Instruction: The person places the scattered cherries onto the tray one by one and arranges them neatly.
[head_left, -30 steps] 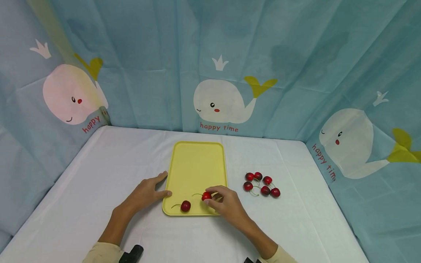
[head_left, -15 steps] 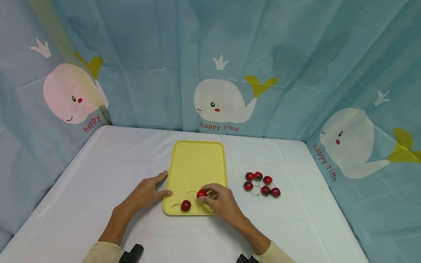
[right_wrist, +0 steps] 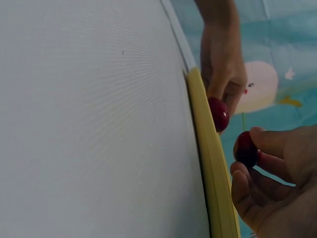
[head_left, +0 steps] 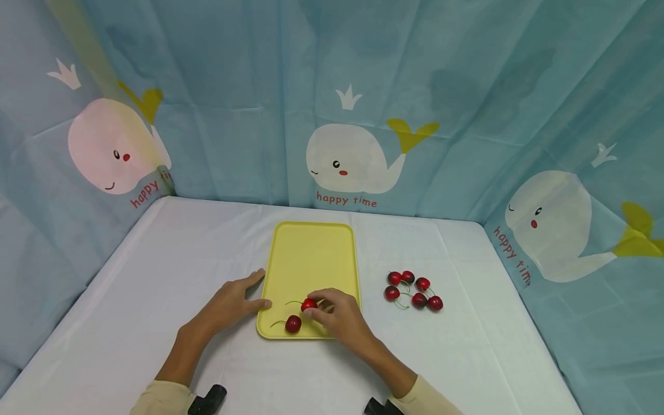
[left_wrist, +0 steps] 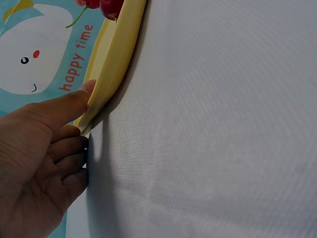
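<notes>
My right hand (head_left: 337, 316) pinches a bright red cherry (head_left: 309, 305) between thumb and fingertips, over the near part of a yellow tray (head_left: 313, 253). The cherry's thin green stem points left. Just in front of it, a darker cherry (head_left: 293, 324) lies on the tray with its stem also to the left. At the tray's left edge, my left hand (head_left: 230, 302) grips the rim. In the left wrist view its thumb (left_wrist: 69, 105) lies over the rim, with the other fingers on the outer side. The right wrist view shows the held cherry (right_wrist: 245, 149) above the tray's edge.
Several cherries (head_left: 418, 300) with stems lie in a loose group on the white tablecloth (head_left: 467, 351), right of the tray. A blue curtain (head_left: 223, 144) printed with whales surrounds the table's back and sides.
My right hand has moved left over the tray with the pinched cherry, bringing it close behind the lying one. The left hand stays at the tray's edge.
</notes>
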Action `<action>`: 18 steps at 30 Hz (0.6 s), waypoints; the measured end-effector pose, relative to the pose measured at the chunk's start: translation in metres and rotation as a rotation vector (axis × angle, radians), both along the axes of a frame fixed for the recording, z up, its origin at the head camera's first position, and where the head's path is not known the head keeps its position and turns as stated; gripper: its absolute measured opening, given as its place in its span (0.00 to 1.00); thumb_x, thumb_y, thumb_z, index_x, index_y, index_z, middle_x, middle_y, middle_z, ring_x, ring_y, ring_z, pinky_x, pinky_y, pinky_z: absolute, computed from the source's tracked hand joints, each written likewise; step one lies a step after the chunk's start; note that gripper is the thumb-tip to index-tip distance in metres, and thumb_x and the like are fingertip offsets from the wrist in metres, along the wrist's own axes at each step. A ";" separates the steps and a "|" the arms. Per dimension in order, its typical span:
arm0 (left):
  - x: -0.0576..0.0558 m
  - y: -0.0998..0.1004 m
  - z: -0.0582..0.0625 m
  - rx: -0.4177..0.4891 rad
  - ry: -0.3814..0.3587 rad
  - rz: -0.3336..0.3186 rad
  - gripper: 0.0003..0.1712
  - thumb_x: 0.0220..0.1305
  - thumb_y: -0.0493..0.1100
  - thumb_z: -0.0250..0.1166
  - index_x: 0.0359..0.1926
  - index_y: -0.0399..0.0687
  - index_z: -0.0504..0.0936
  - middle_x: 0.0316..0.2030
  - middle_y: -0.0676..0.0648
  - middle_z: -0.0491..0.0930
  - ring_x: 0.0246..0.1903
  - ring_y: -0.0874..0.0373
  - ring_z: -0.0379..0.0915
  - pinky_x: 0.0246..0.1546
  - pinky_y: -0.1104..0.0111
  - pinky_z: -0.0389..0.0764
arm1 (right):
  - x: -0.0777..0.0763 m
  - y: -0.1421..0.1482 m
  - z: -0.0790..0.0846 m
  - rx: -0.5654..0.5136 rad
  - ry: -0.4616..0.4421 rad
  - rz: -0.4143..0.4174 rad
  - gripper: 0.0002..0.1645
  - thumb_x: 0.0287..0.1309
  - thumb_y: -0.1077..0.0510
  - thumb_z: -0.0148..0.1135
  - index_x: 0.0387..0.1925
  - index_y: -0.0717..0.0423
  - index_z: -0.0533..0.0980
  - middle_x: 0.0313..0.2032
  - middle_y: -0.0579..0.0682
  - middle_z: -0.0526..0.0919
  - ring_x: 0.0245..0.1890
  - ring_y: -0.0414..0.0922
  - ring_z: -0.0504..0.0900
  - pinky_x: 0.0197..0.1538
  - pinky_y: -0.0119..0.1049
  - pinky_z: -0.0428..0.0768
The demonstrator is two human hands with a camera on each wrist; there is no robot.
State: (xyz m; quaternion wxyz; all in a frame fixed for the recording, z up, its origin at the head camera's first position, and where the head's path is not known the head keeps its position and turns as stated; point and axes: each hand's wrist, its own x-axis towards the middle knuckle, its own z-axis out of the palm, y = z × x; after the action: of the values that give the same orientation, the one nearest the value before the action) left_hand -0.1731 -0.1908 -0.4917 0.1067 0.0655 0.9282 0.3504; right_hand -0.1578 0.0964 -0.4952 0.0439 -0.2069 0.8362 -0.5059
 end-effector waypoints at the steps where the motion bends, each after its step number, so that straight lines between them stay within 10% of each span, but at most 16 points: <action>1: 0.000 0.000 0.000 0.001 0.001 -0.001 0.54 0.65 0.60 0.75 0.81 0.39 0.63 0.78 0.35 0.64 0.78 0.33 0.57 0.75 0.37 0.65 | 0.000 -0.001 0.000 0.000 0.001 0.002 0.18 0.64 0.54 0.76 0.54 0.53 0.87 0.45 0.46 0.89 0.38 0.38 0.86 0.43 0.30 0.87; 18: 0.001 0.000 0.000 -0.002 -0.004 -0.001 0.53 0.65 0.61 0.75 0.81 0.40 0.63 0.78 0.35 0.65 0.77 0.32 0.59 0.74 0.36 0.67 | -0.008 -0.016 -0.007 0.037 0.041 0.023 0.18 0.63 0.54 0.77 0.52 0.55 0.87 0.44 0.46 0.89 0.39 0.36 0.84 0.44 0.29 0.85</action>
State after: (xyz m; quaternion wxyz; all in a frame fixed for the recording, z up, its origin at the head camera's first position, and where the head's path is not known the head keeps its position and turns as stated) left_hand -0.1723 -0.1908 -0.4914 0.1088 0.0650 0.9282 0.3498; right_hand -0.1658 0.0802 -0.5018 0.0363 -0.2262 0.8438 -0.4854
